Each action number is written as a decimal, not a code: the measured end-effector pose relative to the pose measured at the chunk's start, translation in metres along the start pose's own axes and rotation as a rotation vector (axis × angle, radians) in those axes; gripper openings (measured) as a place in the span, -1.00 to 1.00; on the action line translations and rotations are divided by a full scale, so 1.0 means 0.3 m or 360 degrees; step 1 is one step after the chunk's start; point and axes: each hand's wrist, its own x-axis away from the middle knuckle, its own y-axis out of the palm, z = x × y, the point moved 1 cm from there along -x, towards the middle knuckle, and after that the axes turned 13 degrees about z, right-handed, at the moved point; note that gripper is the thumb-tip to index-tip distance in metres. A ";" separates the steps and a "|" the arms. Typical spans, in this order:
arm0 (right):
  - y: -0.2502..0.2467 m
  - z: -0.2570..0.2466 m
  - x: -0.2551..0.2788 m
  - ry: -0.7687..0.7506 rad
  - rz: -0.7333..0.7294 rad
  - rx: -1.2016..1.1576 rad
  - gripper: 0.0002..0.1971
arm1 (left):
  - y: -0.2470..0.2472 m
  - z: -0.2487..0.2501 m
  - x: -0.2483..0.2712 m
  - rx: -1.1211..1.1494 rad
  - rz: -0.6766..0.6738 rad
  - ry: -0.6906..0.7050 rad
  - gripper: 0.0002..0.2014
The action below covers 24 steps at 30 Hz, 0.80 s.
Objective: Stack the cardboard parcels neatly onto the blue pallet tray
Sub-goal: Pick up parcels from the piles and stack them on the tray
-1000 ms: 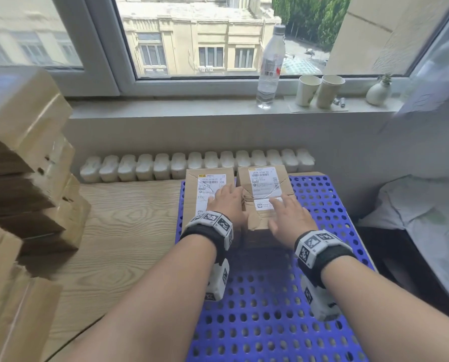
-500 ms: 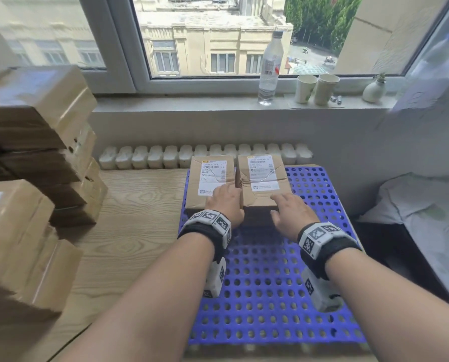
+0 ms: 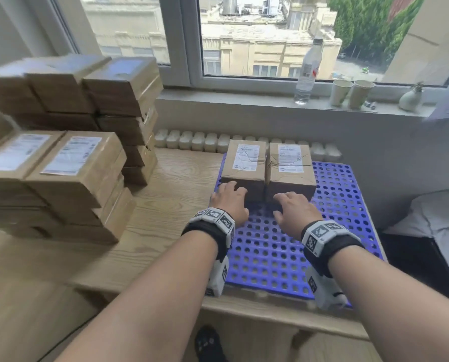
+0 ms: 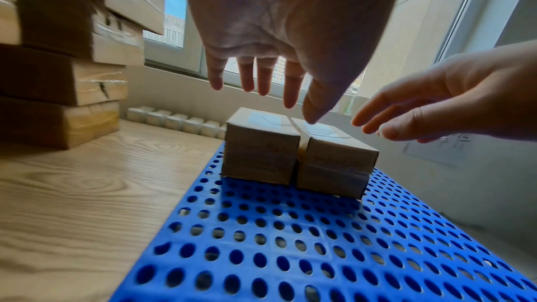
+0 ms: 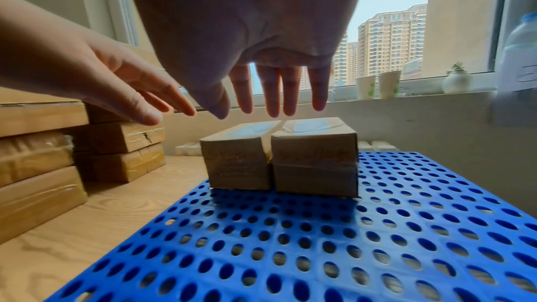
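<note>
Left hand: our left hand [image 3: 229,203] hovers palm down, fingers straight and spread, holding nothing; in the left wrist view its fingertips [image 4: 290,98] hang in the air above and nearer to us than the left parcel.
Right hand: our right hand [image 3: 295,211] is likewise flat and empty, fingers apart, just before the right parcel; in the right wrist view its fingertips [image 5: 274,109] clear the box tops.
Left parcel: the left parcel [image 3: 245,165] lies flat on the far left corner of the tray, white label up.
Right parcel: the right parcel [image 3: 290,167] sits beside it, their long sides touching, with a small wedge gap at the near edge.
Blue pallet tray: the blue pallet tray [image 3: 270,257] lies on the desk [image 3: 166,205]; its perforated near part is bare under our wrists.
Parcel stacks: we see the parcel stacks [image 3: 69,158] waiting on the desk to our left, well apart from both hands.
Windowsill: a water bottle [image 3: 306,74], two paper cups [image 3: 351,94] and a small vase [image 3: 410,99].
</note>
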 end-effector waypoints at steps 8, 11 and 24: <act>-0.016 -0.310 0.054 -0.0312 -0.0012 0.0029 -0.55 | -0.154 -0.246 0.193 -0.0048 0.0147 -0.0198 -0.46; -0.028 -0.430 0.058 -0.0400 0.0020 0.0010 -0.59 | -0.198 -0.347 0.254 -0.0067 0.0200 -0.0264 -0.47; -0.002 -1.062 0.168 -0.0555 0.0166 -0.0015 -0.62 | -0.466 -0.867 0.546 -0.0093 0.0428 -0.0360 -0.59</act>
